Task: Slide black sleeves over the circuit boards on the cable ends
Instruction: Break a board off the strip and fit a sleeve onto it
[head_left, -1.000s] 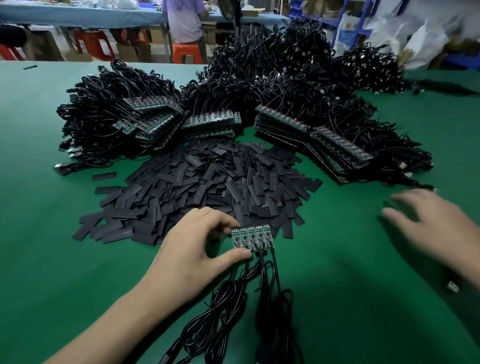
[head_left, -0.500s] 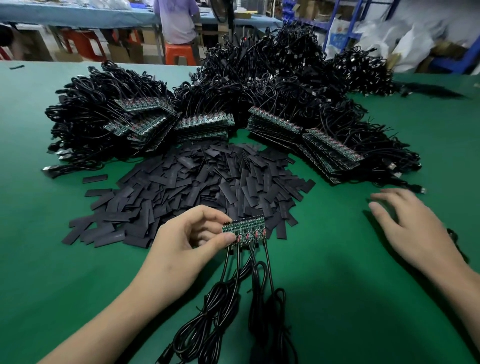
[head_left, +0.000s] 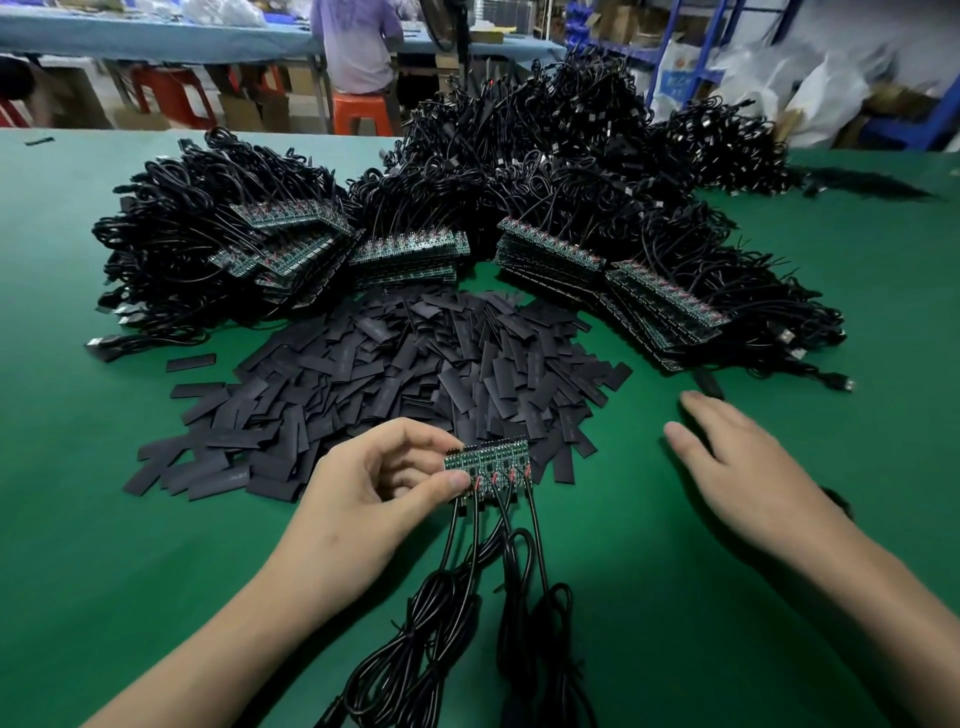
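Note:
My left hand (head_left: 363, 488) pinches the left end of a small green circuit board strip (head_left: 493, 462), thumb below and fingers above, holding it just over the near edge of the sleeve pile. Several black cables (head_left: 467, 613) hang from the strip toward me and coil on the green table (head_left: 104, 519). A wide heap of flat black sleeves (head_left: 395, 384) lies right behind the strip. My right hand (head_left: 743, 478) hovers flat, fingers straight and holding nothing, to the right of the strip and the heap.
Stacks of circuit board strips (head_left: 410, 254) with big bundles of black cable (head_left: 519, 156) ring the back of the sleeve heap. A USB plug (head_left: 841, 384) lies at the right. A person (head_left: 358, 47) sits on an orange stool beyond the table.
My left hand has lifted the board strip slightly and shifted its grip on it. My right hand has moved left, closer to the sleeve heap.

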